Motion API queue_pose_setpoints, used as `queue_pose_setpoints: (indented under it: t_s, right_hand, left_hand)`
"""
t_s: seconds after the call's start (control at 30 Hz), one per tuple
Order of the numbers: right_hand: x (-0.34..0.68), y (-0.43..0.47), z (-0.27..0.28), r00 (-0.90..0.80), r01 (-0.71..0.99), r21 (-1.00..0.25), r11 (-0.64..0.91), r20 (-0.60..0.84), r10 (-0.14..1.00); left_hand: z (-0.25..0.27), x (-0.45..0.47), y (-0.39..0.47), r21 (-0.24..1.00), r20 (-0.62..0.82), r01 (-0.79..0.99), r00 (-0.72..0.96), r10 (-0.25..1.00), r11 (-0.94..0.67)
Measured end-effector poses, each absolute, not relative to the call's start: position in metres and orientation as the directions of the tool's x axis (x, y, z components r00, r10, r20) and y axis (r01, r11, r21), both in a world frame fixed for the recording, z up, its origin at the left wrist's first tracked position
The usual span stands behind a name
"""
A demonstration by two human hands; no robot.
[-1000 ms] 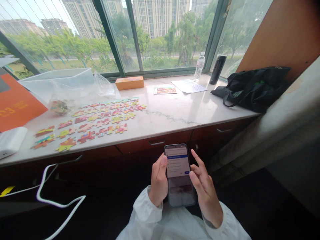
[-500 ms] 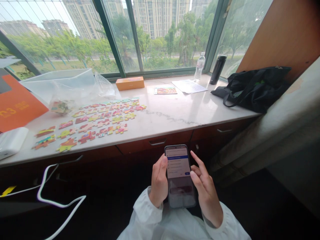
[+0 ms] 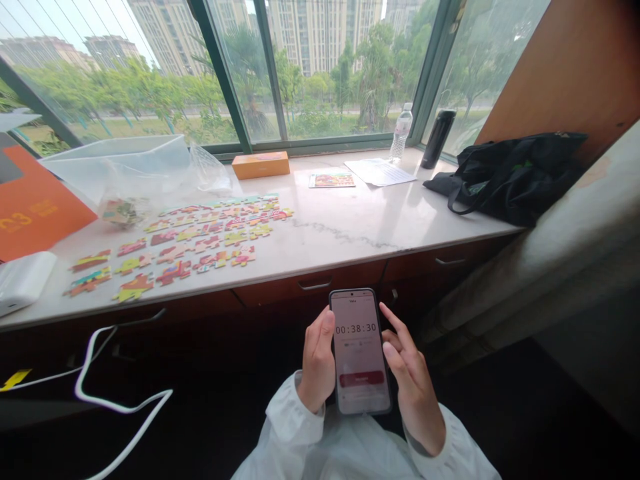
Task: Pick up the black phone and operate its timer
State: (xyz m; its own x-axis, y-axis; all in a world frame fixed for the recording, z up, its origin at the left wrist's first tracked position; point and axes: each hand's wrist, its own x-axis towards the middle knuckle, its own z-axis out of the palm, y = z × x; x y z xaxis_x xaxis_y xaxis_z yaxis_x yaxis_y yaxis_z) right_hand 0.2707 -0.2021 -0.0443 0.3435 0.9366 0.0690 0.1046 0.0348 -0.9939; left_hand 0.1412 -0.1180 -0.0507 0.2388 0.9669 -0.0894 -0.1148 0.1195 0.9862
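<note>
A smartphone [image 3: 362,360] is held upright over my lap, its screen facing me. On the pale screen a timer reads 00:38:30, above a dark red button. My left hand [image 3: 318,360] grips the phone's left side, thumb along the edge and the other fingers partly hidden behind. At the right edge, my right hand [image 3: 414,383] steadies it with bent fingers; the index finger reaches up along the side and the thumb is just off the screen. Beyond, rows of jigsaw pieces [image 3: 173,272] lie spread on the white countertop [image 3: 320,233], out of reach of both hands.
At the back stand a clear plastic bin [image 3: 120,157], an orange box [image 3: 261,165], a water bottle [image 3: 401,133] and a black flask [image 3: 438,140]. A black bag [image 3: 510,177] lies at right. A white cable [image 3: 120,405] hangs at lower left.
The phone screen has switched from a pop-up with lines of text and a blue button to the timer page. My right thumb has drawn slightly back from the screen.
</note>
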Motion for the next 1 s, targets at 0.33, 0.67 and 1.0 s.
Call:
queue_pose_setpoints:
  t_s: [0.33,0.67,1.0]
  right_hand:
    - [0.271,-0.202,-0.040,0.341,0.105,-0.994,0.036,0.070,0.937]
    - [0.271,-0.201,-0.041,0.346,0.111,-0.993,0.036,0.072,0.936]
    - [0.270,-0.201,-0.049,0.353,0.069,-0.997,0.040,0.062,0.933]
  left_hand:
    - [-0.049,0.142,-0.117,0.991,-0.075,-0.091,0.218,0.973,0.097]
    - [-0.052,0.141,-0.118,0.993,-0.079,-0.075,0.168,0.983,0.092]
    - [-0.058,0.141,-0.118,0.990,-0.096,-0.089,0.178,0.979,0.113]
